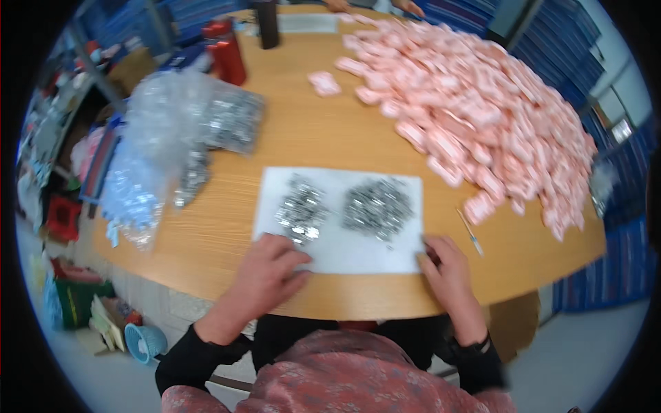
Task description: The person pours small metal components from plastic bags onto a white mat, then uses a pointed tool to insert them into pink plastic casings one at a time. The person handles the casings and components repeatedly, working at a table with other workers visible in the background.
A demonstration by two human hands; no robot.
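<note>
A white sheet [344, 259] lies on the table in front of me, bearing two heaps of small shiny silver metal pieces. The left heap [303, 210] is narrower than the right heap [377, 208]. My left hand [270, 270] rests over the sheet's lower left corner, just below the left heap, with fingers loosely bent and apart. Nothing shows in it. At the sheet's right edge is my right hand [447, 268], thumb and fingers curled towards each other; what they grip, if anything, cannot be made out. A thin pen-like tool [471, 233] lies to its right.
A large mound of pink plastic pieces [475, 117] covers the table's right side, one pink piece [324, 83] apart. Clear bags [165, 103] with silver and blue parts fill the left. Behind stand a red flask [226, 51] and a dark cup [266, 24]. Another person's hand [407, 7] shows at the far edge.
</note>
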